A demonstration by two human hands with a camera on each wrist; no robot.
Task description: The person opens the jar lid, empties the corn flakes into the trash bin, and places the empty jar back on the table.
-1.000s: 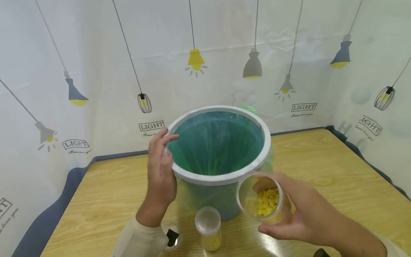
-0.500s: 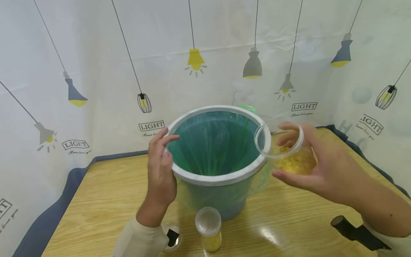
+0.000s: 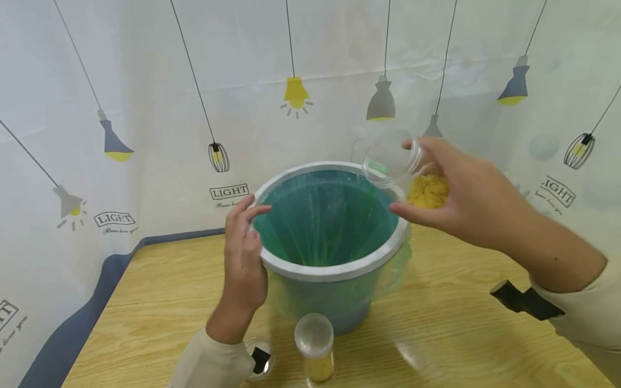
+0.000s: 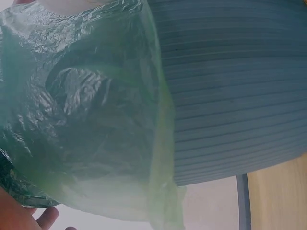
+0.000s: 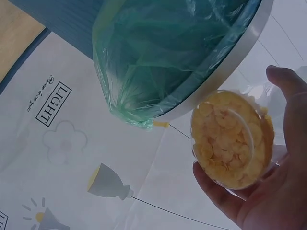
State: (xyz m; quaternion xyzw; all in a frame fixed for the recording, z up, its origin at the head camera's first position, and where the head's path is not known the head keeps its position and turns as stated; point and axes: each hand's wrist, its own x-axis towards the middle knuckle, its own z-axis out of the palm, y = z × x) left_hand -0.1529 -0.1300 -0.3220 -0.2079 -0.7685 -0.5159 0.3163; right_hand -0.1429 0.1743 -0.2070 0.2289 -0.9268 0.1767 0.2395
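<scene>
Your R hand (image 3: pixel 473 194) has thumb & fingers wrapped round the clear jar (image 5: pixel 232 139), by the bin's (image 3: pixel 330 302) far right rim; can't tell if they touch. Jar's tipped on its side, long axis approx. L-R, mouth pointing left, yellow flakes (image 3: pixel 429 192) down at the right (base) end. Your L hand (image 3: pixel 242 261), fingers loosely extended, rests on the left rim. 2nd jar (image 3: pixel 315 347) stands upright, near side.

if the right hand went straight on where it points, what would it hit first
Probably the white bin rim, met by the clear jar in the right hand; depth is unclear, so it might pass over and reach the backdrop.
</scene>
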